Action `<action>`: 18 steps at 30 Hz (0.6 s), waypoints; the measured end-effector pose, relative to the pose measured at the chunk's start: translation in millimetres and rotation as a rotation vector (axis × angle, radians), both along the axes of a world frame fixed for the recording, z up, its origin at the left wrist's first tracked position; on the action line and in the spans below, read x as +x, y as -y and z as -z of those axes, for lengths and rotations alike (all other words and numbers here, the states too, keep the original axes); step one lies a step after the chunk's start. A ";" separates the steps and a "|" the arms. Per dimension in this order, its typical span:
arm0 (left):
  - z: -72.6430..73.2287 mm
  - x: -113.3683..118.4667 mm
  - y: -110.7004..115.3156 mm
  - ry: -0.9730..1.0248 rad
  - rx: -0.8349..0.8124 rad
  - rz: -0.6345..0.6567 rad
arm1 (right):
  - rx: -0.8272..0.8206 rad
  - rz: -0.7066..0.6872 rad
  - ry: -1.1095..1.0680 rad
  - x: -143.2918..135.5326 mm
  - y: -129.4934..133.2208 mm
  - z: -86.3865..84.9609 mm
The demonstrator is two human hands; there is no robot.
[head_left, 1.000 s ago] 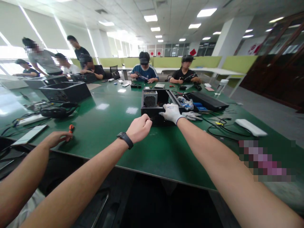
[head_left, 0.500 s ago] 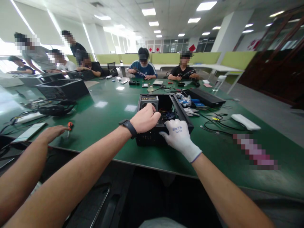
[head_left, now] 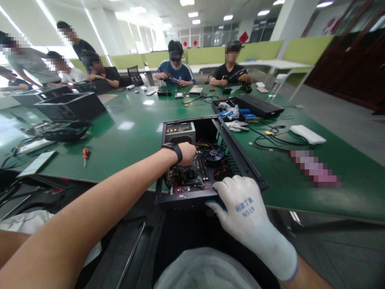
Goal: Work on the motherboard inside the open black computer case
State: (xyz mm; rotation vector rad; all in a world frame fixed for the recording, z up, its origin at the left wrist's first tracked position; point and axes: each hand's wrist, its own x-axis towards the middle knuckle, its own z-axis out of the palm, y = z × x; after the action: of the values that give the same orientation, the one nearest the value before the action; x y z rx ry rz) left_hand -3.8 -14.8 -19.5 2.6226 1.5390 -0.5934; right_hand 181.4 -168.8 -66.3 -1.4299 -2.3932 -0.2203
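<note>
An open black computer case (head_left: 248, 162) lies in front of me, its near side at the table's front edge. My right hand (head_left: 243, 206), in a white glove, grips the near edge with the thumb outside and the fingers over the rim. My left hand (head_left: 188, 153), bare with a dark watch at the wrist, reaches inside with curled fingers. Whatever those fingers hold is hidden. They are close to the power supply (head_left: 180, 128) and some thin cables. A round cooling fan (head_left: 213, 153) sits to their right, and the motherboard (head_left: 191, 174) shows below.
An orange screwdriver (head_left: 86, 153) lies on the green table (head_left: 120, 156) to the left. Another black case (head_left: 66, 108) stands behind it. Gloves (head_left: 237, 126), black cables (head_left: 264, 140) and a white block (head_left: 307, 134) are on the right. Several people sit or stand across the table.
The case has come toward me and its inside shows more. My left hand has gone deeper into it. A co-worker's hand has let go of the screwdriver and pulled back.
</note>
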 end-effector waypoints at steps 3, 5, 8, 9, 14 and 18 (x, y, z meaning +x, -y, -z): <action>1.9 15.3 3.3 -0.081 -0.053 0.011 | -0.005 -0.001 -0.006 1.1 11.5 0.0; 4.6 22.8 4.0 -0.111 -0.083 -0.005 | -0.010 0.000 -0.007 1.3 16.3 -0.4; 11.9 25.8 0.6 -0.148 -0.109 -0.041 | -0.011 -0.003 -0.015 1.6 19.7 -1.0; 15.1 24.7 -1.9 -0.162 -0.112 -0.046 | -0.005 -0.008 -0.018 1.6 20.0 -1.2; 31.1 15.4 -17.1 -0.172 -0.092 -0.110 | 0.019 -0.023 -0.020 1.3 18.6 -1.3; 39.0 13.3 -23.3 -0.126 -0.088 -0.165 | 0.032 -0.022 -0.015 1.3 17.8 -0.8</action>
State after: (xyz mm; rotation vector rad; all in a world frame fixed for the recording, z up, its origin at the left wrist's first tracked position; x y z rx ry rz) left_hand 9.4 8.5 -58.5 2.4068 1.7007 -0.8054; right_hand 182.7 -186.6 -65.5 -1.3851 -2.3815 -0.2404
